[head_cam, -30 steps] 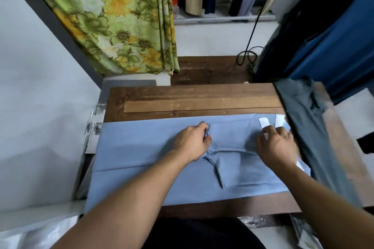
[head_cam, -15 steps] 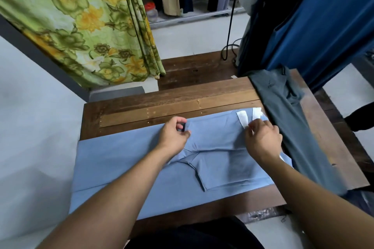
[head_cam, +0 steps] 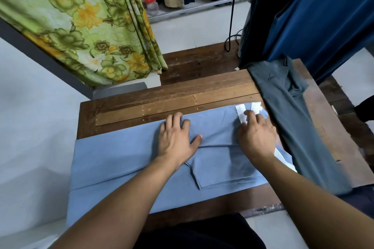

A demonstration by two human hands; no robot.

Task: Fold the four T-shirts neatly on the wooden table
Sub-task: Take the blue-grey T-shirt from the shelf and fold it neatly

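Under both hands lies the light blue T-shirt, spread across the wooden counter. Left hand presses flat on it, fingers splayed, gripping nothing. Right hand rests fingertips on white tags, perhaps pinching them. Just right of that hand, a grey T-shirt lies lengthwise.
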